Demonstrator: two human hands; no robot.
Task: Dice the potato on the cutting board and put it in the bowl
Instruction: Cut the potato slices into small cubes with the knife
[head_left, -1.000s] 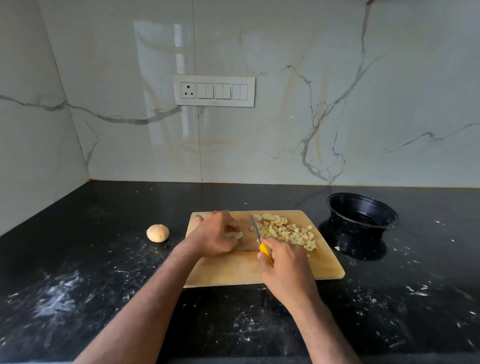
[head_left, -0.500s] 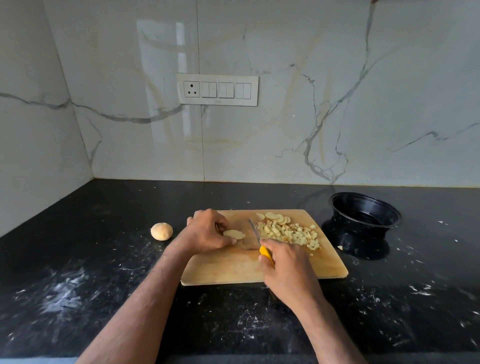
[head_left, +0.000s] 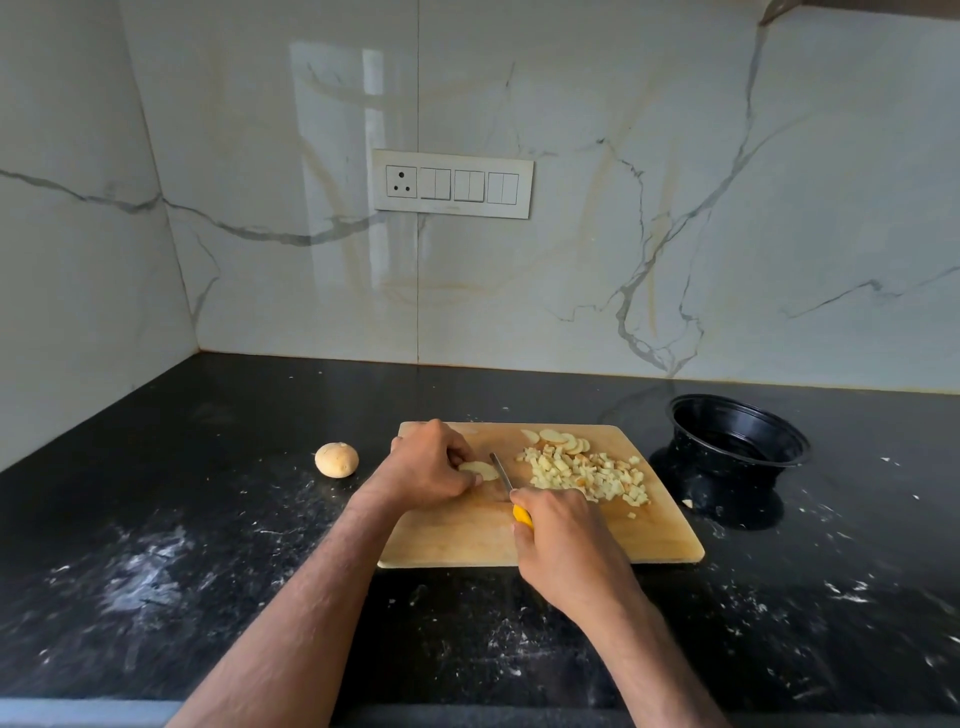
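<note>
Curled round a potato slice (head_left: 480, 469) at the middle of the cutting board (head_left: 452, 540) is the left hand (head_left: 428, 465); a yellow-handled knife (head_left: 511, 499) is gripped by the right hand (head_left: 563, 548). Diced potato (head_left: 587, 475) is heaped toward the board's right edge, the black bowl (head_left: 737, 441) beyond it. No writing can be read.

White marble-look walls (head_left: 675, 208) with grey veins, meeting in a corner at left. Switch panel (head_left: 453, 183) on back wall. Black speckled countertop (head_left: 156, 571), smeared white. Soft window reflection on tile.
</note>
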